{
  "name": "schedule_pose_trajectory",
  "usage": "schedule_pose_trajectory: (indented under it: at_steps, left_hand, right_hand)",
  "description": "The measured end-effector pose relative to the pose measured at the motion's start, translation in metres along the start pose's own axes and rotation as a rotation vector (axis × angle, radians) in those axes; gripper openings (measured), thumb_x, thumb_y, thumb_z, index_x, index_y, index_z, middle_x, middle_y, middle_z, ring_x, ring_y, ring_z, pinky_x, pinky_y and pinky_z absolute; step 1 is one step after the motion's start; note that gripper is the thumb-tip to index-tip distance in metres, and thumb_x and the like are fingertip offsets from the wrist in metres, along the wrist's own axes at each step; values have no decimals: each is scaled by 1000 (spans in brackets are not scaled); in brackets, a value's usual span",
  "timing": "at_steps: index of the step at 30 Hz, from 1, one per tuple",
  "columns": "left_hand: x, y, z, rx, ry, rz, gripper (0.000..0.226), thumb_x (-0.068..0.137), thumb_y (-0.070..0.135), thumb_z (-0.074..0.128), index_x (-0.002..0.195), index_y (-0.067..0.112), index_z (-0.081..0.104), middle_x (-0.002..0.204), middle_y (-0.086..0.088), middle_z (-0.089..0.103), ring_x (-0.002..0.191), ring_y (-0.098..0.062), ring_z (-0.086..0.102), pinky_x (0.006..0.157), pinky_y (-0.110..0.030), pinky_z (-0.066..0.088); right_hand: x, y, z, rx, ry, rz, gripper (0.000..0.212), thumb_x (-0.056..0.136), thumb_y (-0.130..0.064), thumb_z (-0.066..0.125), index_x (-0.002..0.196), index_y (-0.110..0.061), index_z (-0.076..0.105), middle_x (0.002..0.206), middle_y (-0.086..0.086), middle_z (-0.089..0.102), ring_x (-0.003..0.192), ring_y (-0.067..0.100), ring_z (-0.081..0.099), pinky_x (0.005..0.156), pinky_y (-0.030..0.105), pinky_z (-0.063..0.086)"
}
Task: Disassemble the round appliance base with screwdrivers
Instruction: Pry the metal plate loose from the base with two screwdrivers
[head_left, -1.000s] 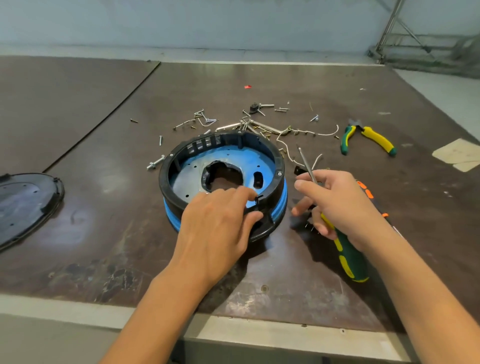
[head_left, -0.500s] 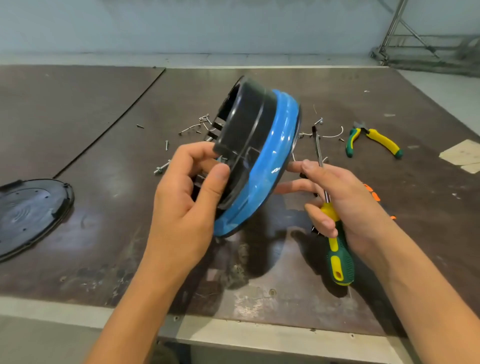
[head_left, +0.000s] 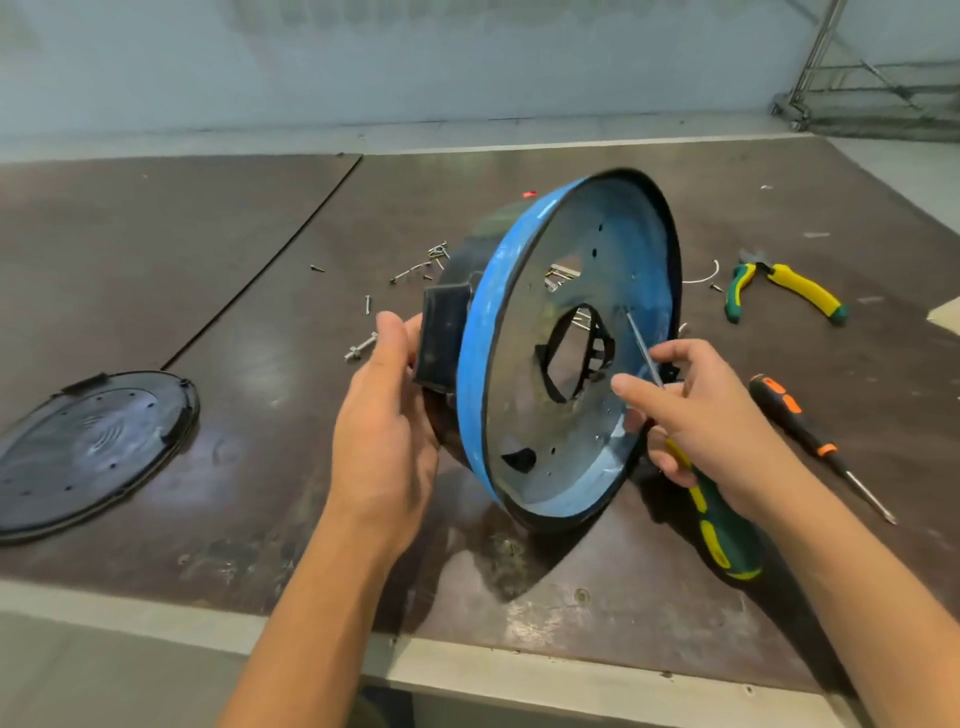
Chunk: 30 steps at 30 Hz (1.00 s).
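The round appliance base (head_left: 524, 291), blue with a black ring behind it, is held up on edge above the table, its blue underside facing me. My left hand (head_left: 387, 421) grips its black side at the left, thumb beside a black box-shaped tab. My right hand (head_left: 711, 431) holds a green-and-yellow screwdriver (head_left: 722, 525); the thin metal shaft runs up between my fingers, and its tip touches the blue plate right of the central opening.
A black round cover (head_left: 88, 452) lies at the table's left. Loose screws and bolts (head_left: 415, 270) are scattered behind the base. Green-and-yellow pliers (head_left: 784, 288) and a black-and-orange screwdriver (head_left: 810, 441) lie at the right. The table's front edge (head_left: 467, 675) is near me.
My left hand lifted the base off the table and turned it over, so the blue underside now faces me. The right hand brought the screwdriver tip onto that plate.
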<state>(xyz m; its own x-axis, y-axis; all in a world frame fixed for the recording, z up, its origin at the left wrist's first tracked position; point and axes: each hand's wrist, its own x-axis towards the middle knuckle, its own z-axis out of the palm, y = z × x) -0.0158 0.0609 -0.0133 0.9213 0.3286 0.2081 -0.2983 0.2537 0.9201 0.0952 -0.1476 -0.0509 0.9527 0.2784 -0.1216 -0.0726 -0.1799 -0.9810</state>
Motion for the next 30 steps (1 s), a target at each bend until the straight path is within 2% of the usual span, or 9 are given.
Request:
schedule_pose_trajectory:
  at_steps: [3,6,9,14,17,20,22,26,30]
  left_hand:
    - [6,9,2,167,14,62,66,95,69,37,134,21,60,109,-1,71,95,-15,67,78,-29,57]
    - [10,13,1,415,95,172,74,83,47,57,149,21,37,132,-2,60,115,-15,62,100,-46,52]
    - [1,10,-2,558,36,235,77,86,31,73,150,32,30,137,5,55,125,-17,57,98,-38,54]
    - [8,-1,-17,704,221,162,84,91,8,55,157,32,9,163,8,18,148,-3,23,119,-33,31]
    - [7,-4,-21,1000,272,239,77,88,-3,48,155,22,20,166,-4,-2,150,-3,3,110,-5,18]
    - [6,-7,-16,1433,276,407,70,79,-15,48,144,10,44,163,-25,5,152,-42,-4,124,-41,14]
    - [7,-10,-18,1512,148,441,67,75,-14,46,137,8,54,162,-23,17,152,-43,4,124,-51,10]
    - [8,-13,-25,1431,-78,254,62,74,-11,53,123,24,66,149,6,46,127,-8,43,97,-18,40]
    - [9,-11,-25,1427,-204,122,60,78,-8,48,111,38,69,133,23,55,96,9,41,69,-8,32]
  right_hand:
    - [-1,2,3,-86,-63,-5,35,94,-31,73,119,-25,50,84,7,75,36,16,49,34,21,35]
    - [-1,5,7,-223,-95,-34,25,93,-32,74,111,-30,56,82,8,71,38,16,53,34,21,36]
    - [-1,6,10,-305,-119,-61,19,93,-34,72,106,-32,59,87,5,67,39,14,53,35,21,38]
    - [-4,6,15,-353,-153,-136,16,94,-23,72,104,-29,62,83,-1,65,37,9,50,35,19,37]
    - [-4,3,18,-386,-150,-192,16,95,-18,70,103,-29,62,84,0,64,38,4,52,36,15,38]
    - [-3,2,21,-449,-100,-275,21,95,-17,65,101,-36,60,82,-2,63,48,0,57,44,16,42]
    - [-1,2,22,-499,-60,-303,26,94,-16,62,100,-41,55,84,-2,64,55,2,58,51,22,44]
    - [3,0,20,-439,-40,-297,25,94,-14,59,103,-37,55,85,-7,63,57,6,56,58,29,46]
    - [2,-3,18,-426,-77,-274,24,97,-14,57,103,-37,57,91,-7,63,55,-1,57,52,19,43]
